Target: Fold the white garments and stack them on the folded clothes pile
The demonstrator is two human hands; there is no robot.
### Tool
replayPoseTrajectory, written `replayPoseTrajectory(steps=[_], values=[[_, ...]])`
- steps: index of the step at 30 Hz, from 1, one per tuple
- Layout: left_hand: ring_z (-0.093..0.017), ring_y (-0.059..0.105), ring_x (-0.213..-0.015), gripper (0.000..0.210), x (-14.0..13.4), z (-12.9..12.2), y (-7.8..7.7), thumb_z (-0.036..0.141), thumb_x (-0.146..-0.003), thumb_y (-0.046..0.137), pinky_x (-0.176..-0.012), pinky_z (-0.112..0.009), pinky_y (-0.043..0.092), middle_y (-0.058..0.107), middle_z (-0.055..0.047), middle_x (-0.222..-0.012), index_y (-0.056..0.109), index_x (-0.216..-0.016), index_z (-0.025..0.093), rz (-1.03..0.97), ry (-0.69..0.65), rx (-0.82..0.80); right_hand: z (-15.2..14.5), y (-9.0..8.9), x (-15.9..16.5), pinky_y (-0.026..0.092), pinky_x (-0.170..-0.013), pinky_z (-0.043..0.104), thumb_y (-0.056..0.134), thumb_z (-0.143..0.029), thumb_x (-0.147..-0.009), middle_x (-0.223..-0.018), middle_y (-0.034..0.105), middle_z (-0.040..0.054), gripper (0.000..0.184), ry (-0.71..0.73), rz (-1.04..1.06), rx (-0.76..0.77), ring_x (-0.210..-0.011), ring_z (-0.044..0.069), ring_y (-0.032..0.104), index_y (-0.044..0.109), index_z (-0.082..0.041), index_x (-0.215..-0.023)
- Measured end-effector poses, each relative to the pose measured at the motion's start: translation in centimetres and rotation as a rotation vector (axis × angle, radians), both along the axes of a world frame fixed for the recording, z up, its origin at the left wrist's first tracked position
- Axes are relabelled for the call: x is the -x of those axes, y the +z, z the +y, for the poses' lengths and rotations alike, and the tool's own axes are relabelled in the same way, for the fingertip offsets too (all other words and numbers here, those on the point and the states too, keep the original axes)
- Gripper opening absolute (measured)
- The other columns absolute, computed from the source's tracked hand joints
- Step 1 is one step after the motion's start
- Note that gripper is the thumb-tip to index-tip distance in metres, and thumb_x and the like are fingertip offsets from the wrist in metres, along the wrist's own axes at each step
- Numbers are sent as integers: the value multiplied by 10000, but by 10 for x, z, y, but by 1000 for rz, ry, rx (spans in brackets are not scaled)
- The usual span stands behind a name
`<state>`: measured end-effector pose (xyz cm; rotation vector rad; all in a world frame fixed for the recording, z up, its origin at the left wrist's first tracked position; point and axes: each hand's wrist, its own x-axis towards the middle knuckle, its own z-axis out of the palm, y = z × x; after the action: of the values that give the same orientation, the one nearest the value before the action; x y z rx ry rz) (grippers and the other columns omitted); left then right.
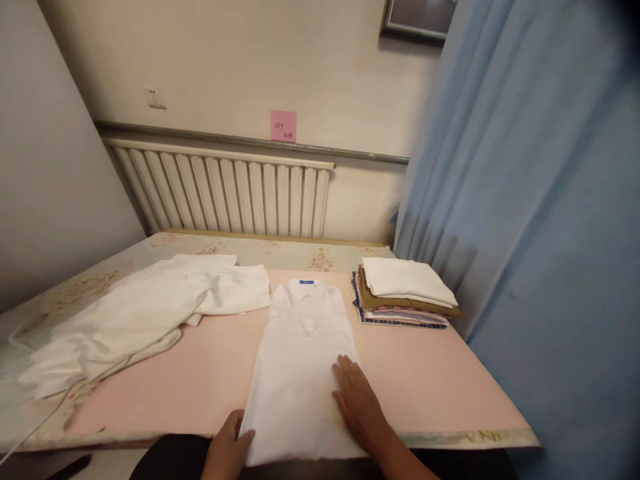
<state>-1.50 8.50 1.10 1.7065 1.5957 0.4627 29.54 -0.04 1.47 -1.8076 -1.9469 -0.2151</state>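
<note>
Head view: my left hand (230, 445) is low at the near left edge of the folded white shirt (297, 383), thumb on top, pinching the fabric. My right hand (361, 403) lies palm-down on its right side, fingers extended and thumb apart, gripping nothing. The shirt lies between my hands, collar pointing away, its near end just past the front edge of the table (475, 437). Pink mat (415, 380) runs along both sides, to a loose white garment (140, 310) at left and a folded stack (407, 283) at right; a radiator (227, 190) stands beyond

blurry handwritten "28…" on pink note (283, 126)
</note>
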Motion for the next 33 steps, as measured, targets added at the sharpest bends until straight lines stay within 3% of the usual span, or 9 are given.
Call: replayPoseTrajectory(steps=[3, 6, 10, 12, 15, 20, 24, 29, 33], values=[[-181, 669, -906, 240, 4, -3, -3, 170, -796, 452, -802, -270, 480, 718, 4, -948, 569, -1000, 217, 30, -23, 6, -1, -5, -2, 334, -1113, 522, 492, -150, -853, -1488, 379, 108, 552, 68, -66, 52, -1391, 281, 306, 439, -174, -1401], [-192, 660, -935, 286, 6, -8, 5, 192, -817, 441, -839, -298, 478, 705, -27, -1003, 567, -1073, 209, 152, -34, -47, -8, -9, -5, 326, -1119, 516, 501, -139, -854, -1506, 350, 93, 578, 57, -106, 62, -1400, 274, 286, 407, -186, -1423], [-266, 574, -1122, 370, -14, -9, 18, 262, -873, 399, -967, -413, 432, 635, -131, -1171, 561, -1185, 148, 375, -80, -457, -11, -11, -6, 324, -1126, 494, 495, -118, -852, -1515, 334, 81, 593, 40, -159, 43, -1407, 264, 271, 393, -184, -1432], [-289, 506, -1222, 433, -38, -5, 18, 287, -897, 374, -1023, -438, 398, 575, -179, -1282, 542, -1245, 91, 405, -102, -639, -10, -12, -6, 326, -1126, 488, 503, -121, -848, -1516, 332, 79, 597, 37, -172, 41, -1407, 264, 272, 396, -185, -1431], [-283, 385, -1351, 468, -82, 8, 11, 281, -905, 369, -1080, -445, 352, 487, -162, -1416, 516, -1310, 97, 386, -214, -791, -8, -13, -6, 326, -1126, 485, 512, -126, -842, -1516, 333, 77, 603, 33, -188, 42, -1405, 266, 276, 396, -188, -1431], [-276, 318, -1397, 488, -125, 29, 0, 293, -926, 358, -1110, -498, 299, 404, -92, -1494, 458, -1391, 182, 453, -369, -819, -11, -14, -7, 324, -1128, 483, 496, -138, -861, -1532, 300, 62, 606, 33, -210, 42, -1415, 262, 253, 365, -200, -1450], [-285, 281, -1413, 509, -124, 36, -5, 331, -935, 344, -1120, -530, 261, 390, -70, -1504, 412, -1424, 207, 504, -378, -826, -13, -19, -8, 362, -1101, 494, 478, -159, -880, -1508, 349, 66, 556, 25, -198, 21, -1392, 272, 307, 401, -199, -1430], [-282, 262, -1420, 517, -122, 34, -7, 343, -938, 340, -1126, -528, 239, 374, -65, -1513, 391, -1437, 219, 512, -376, -823, 11, -13, 4, 398, -1070, 503, 484, -179, -882, -1339, 560, 104, 390, -50, -78, -16, -1290, 280, 465, 585, -166, -1258], [-286, 262, -1420, 521, -122, 35, -7, 373, -944, 326, -1123, -530, 237, 369, -62, -1516, 389, -1438, 220, 504, -385, -809, 39, 4, 16, 335, -1127, 453, 493, -264, -927, -1430, 469, 88, 416, 45, -38, -39, -1364, 244, 364, 523, -167, -1330]])
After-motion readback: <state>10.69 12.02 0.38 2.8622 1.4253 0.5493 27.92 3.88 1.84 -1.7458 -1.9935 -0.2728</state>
